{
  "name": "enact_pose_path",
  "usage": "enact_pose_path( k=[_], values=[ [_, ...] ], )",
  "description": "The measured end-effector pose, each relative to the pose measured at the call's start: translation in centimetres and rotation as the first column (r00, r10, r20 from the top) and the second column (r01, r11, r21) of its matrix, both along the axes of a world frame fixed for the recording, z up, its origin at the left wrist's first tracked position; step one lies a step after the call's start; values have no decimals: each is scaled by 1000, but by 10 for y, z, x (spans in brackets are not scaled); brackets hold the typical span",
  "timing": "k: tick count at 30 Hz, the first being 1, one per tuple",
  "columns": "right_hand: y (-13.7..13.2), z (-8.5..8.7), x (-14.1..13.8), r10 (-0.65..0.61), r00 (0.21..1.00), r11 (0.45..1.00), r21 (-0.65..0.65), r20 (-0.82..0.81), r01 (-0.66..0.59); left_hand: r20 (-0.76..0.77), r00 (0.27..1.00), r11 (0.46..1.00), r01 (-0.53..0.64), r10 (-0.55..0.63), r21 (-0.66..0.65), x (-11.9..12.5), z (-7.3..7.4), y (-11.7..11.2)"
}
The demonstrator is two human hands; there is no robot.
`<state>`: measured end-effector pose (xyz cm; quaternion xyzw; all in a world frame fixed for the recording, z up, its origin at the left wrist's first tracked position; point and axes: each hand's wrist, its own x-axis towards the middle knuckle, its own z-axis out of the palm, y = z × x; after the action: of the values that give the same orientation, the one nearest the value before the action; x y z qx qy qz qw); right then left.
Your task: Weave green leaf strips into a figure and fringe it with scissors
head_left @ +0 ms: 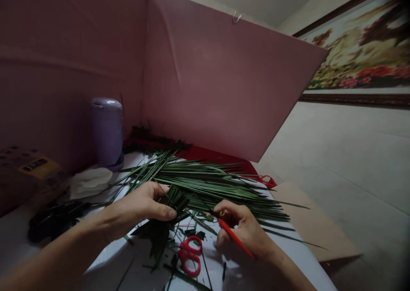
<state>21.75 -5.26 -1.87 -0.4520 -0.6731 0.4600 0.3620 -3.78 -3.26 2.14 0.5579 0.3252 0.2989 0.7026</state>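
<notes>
My left hand [155,203] pinches a folded, woven piece of green leaf strips [176,200] between thumb and fingers. Dark green leaf ends [156,239] hang below that hand. Just to the right, my right hand [240,224] is closed around an orange-handled tool [235,238] that looks like small pliers. Its dark tip points left towards the woven leaf; whether they touch, I cannot tell. Red-handled scissors [191,256] lie on the white table [243,269] below and between my hands, among leaf scraps.
A pile of long narrow green leaves [218,184] spreads behind my hands. On the left stand a lilac lidded container [108,133], white tissue [91,182] and a dark object [57,220]. Pink panels [218,77] rise behind; the table's edge runs along the right.
</notes>
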Motion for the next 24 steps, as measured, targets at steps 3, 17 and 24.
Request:
enact_pose_path(
  k=[3,17,24],
  values=[
    [-3,3,-8,-18,980,1000,-4,-196,18,-27,1000,1000,7,-6,18,9,-1,-6],
    [-25,0,-50,-166,936,975,92,-311,204,-90,989,989,106,-115,-103,33,-18,-16],
    [-28,-2,-46,-143,941,970,147,-306,196,-175,982,983,-95,67,-160,36,-16,-20]
  ],
)
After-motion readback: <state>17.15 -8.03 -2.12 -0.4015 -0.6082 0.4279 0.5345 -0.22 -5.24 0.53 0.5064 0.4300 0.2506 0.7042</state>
